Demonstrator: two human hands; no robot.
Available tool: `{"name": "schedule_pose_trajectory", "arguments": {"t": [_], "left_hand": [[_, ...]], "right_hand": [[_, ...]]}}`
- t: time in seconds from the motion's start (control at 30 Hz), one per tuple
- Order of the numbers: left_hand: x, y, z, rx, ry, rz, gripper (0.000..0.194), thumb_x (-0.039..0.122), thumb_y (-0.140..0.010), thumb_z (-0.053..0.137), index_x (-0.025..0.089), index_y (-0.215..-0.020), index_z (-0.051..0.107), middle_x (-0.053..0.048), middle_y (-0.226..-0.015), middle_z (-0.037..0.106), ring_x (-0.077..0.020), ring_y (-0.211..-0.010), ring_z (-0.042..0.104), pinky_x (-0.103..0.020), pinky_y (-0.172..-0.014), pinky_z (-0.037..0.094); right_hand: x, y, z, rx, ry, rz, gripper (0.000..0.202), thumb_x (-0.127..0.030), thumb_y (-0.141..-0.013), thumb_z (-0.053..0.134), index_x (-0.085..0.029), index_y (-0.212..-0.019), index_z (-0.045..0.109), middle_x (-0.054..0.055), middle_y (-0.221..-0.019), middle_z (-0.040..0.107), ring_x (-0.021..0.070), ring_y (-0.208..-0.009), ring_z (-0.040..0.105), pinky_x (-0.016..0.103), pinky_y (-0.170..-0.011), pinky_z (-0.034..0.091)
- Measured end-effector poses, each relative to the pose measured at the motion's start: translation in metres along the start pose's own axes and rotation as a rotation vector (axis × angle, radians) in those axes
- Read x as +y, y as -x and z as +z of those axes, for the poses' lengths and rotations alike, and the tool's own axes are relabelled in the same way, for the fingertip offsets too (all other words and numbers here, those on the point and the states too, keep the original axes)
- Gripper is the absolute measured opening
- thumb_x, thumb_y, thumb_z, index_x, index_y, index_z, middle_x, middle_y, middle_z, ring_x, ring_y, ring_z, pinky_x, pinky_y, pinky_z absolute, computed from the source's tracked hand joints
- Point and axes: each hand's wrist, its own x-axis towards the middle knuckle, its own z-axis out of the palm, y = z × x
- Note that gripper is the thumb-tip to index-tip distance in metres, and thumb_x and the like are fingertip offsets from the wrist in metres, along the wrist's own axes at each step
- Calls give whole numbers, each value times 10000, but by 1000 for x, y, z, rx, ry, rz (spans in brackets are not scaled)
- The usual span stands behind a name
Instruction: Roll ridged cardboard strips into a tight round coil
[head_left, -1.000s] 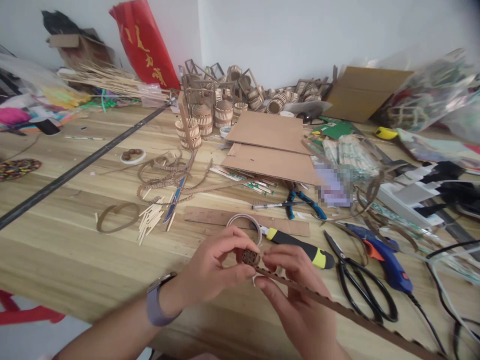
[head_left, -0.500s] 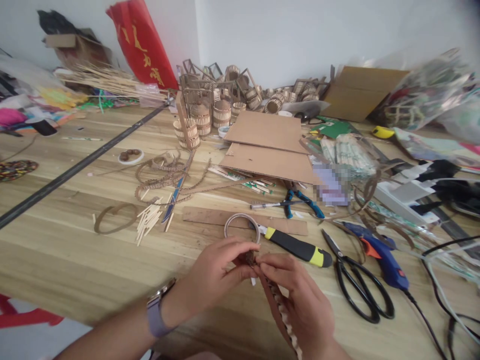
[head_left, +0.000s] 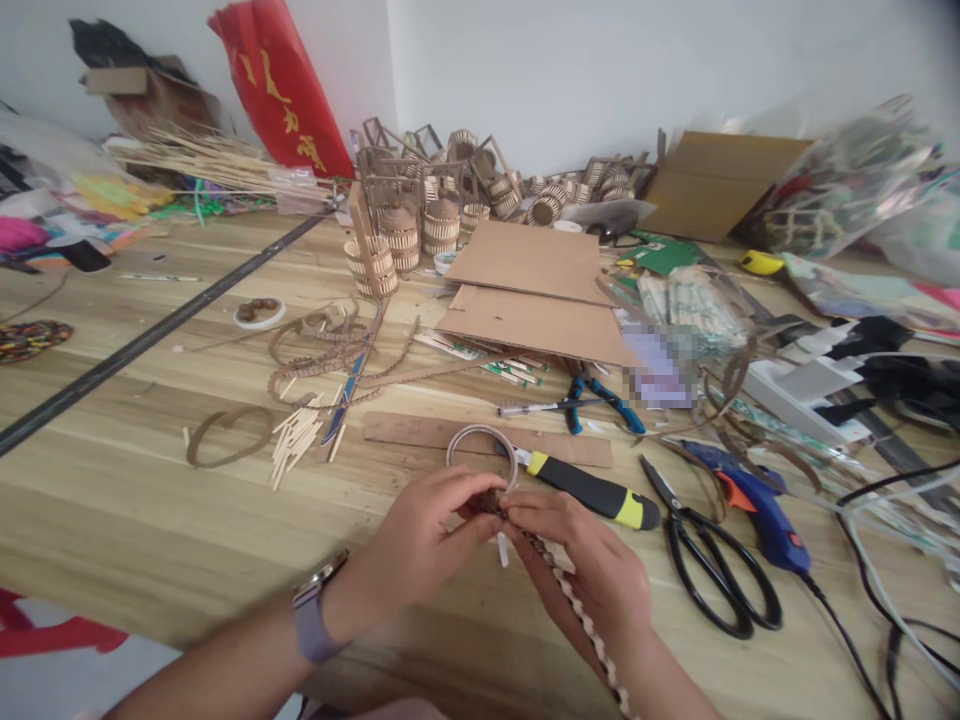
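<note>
A corrugated cardboard strip (head_left: 575, 603) runs up from the bottom edge along my right palm to a small dark brown coil (head_left: 489, 502) at its end. My left hand (head_left: 424, 535), with a watch at the wrist, pinches that coil between thumb and fingers. Close beside it, my right hand (head_left: 589, 560) grips the strip with its fingertips where it meets the coil. Part of the coil is hidden by my fingers. Just beyond my fingertips lies a pale ring of tape (head_left: 451, 452), and a utility knife (head_left: 589, 487) with a black and yellow-green handle rests to its right.
Black scissors (head_left: 720, 565) and a blue glue gun (head_left: 765, 510) with its cord lie at right. Pliers (head_left: 611, 400), cardboard sheets (head_left: 536, 320) and small wooden sticks (head_left: 296, 440) are further off. Several small baskets (head_left: 442, 225) crowd the wall. A dark bar (head_left: 165, 325) crosses the left side.
Both hands have shifted slightly left, still holding the strip and coil. More of the coil shows between my fingers, and my right hand has turned a little. The view has moved slightly.
</note>
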Motion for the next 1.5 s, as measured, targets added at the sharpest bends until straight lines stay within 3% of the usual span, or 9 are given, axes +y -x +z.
{"name": "schedule_pose_trajectory", "arguments": {"t": [0.17, 0.33, 0.6, 0.7, 0.83, 0.97, 1.07, 1.33, 1.5], "left_hand": [[-1, -3, -4, 20, -42, 7, 197, 262, -932, 547, 199, -1079, 662, -49, -980, 702, -185, -885, 637, -258, -797, 483], [5, -6, -19, 76, -81, 4, 177, 297, -950, 543, 200, -1042, 659, -21, -916, 670, -157, -817, 615, -220, -733, 455], [3, -9, -24, -228, -423, 217, 112, 212, -929, 562, 182, -933, 670, -73, -1012, 658, -225, -975, 576, -340, -866, 471], [-4, -10, -19, -276, -534, 251, 71, 203, -885, 629, 184, -921, 687, -107, -1136, 642, -284, -1101, 552, -444, -961, 459], [-9, -10, -14, -344, -473, 231, 112, 191, -880, 649, 177, -988, 677, -101, -1139, 662, -261, -1082, 602, -404, -961, 492], [-10, -8, -12, -277, -480, 241, 167, 175, -911, 605, 159, -1067, 662, -117, -1154, 664, -247, -1068, 620, -384, -954, 510], [-10, -6, -11, -254, -501, 262, 158, 170, -918, 595, 154, -1057, 668, -121, -1161, 665, -245, -1077, 621, -385, -962, 515], [-14, -3, -9, -131, -542, 248, 178, 161, -920, 585, 166, -1085, 652, -114, -1189, 660, -249, -1112, 617, -403, -986, 519], [-18, -2, -6, -35, -595, 284, 167, 117, -881, 629, 133, -1046, 652, -122, -1153, 667, -253, -1058, 637, -398, -931, 552]], "right_hand": [[7, -7, -8, -100, -25, -30, 241, -105, -875, 598, -243, -1069, 636, 55, -953, 770, 188, -865, 743, 292, -740, 610], [26, -10, -11, -138, 140, 72, 347, -150, -888, 574, -242, -1223, 570, 78, -1055, 734, 222, -969, 691, 367, -801, 577], [37, 1, 18, -357, 351, -9, 590, -108, -894, 526, -207, -1455, 374, 87, -986, 756, 270, -1039, 622, 460, -904, 437], [34, -3, 11, -317, 263, -9, 639, -58, -893, 479, -220, -1484, 296, 68, -967, 750, 254, -943, 622, 449, -871, 445], [33, -7, -1, -239, 180, 5, 626, -78, -909, 498, -246, -1475, 289, 48, -973, 731, 247, -953, 615, 440, -870, 470], [38, -5, 0, -88, 262, 62, 639, -217, -899, 613, -230, -1463, 311, 101, -1120, 680, 283, -1022, 604, 463, -875, 478], [41, -2, 3, -30, 305, 115, 676, -285, -893, 645, -234, -1471, 298, 85, -1057, 694, 283, -960, 627, 463, -854, 472], [35, -4, 0, 22, 284, 90, 474, -139, -916, 548, -262, -1355, 419, 1, -811, 691, 221, -789, 639, 426, -834, 438], [35, -4, -3, 16, 214, 282, 453, -206, -904, 579, -277, -1327, 435, 9, -886, 748, 239, -908, 664, 428, -864, 465]]}}
